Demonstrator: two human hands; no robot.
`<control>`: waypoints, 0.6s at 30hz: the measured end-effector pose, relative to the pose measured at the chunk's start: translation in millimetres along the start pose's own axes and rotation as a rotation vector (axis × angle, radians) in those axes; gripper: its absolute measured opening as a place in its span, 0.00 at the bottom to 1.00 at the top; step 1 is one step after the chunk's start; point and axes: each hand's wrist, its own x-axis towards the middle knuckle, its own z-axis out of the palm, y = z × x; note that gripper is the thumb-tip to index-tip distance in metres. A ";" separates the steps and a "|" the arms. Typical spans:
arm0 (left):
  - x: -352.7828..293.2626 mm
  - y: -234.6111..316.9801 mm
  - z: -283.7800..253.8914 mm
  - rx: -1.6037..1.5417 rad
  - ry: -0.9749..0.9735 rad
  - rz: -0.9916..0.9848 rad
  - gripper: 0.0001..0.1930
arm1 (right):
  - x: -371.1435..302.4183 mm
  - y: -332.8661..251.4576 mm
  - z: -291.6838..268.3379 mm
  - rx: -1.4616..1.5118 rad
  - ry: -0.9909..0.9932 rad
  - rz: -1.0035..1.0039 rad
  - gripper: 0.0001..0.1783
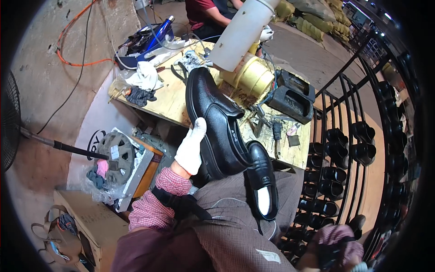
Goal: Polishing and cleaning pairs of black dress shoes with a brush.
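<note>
A black leather slip-on shoe (219, 122) is in my left hand (190, 147), which wears a white glove. The fingers go round behind the shoe, and the thumb lies along its side. The toe points up toward the bench, and the opening faces right. A second black slip-on shoe (263, 181) with a pale insole rests on my lap beside it. My right arm (337, 242) is bent at the lower right in a checked sleeve. Only a blurred bit of my right hand (361, 267) shows at the lower edge, with its fingers hidden.
A wooden bench (174, 106) holds a yellow tub (253, 75), a pale pipe (240, 34), a black double tray (292, 95) and hand tools. A rack (331, 149) of black shoes stands right. At left are a fan (9, 120) and a cardboard box (90, 222). Another person (204, 16) sits beyond.
</note>
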 end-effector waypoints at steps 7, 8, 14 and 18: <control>-7.7 -7.6 8.0 -0.174 -0.115 -0.189 0.40 | 11.5 -24.1 -64.6 -0.288 0.120 -0.049 0.16; -4.7 -10.7 11.8 -0.125 -0.046 -0.162 0.41 | 18.0 -30.0 -80.0 -0.375 0.167 -0.069 0.17; 7.0 -20.1 21.0 -0.253 -0.119 -0.194 0.45 | 113.0 -47.9 -173.1 -0.887 0.602 -0.131 0.23; 18.6 -13.6 18.8 -0.239 -0.028 -0.171 0.41 | 184.4 32.5 -132.8 -0.708 0.502 -0.081 0.28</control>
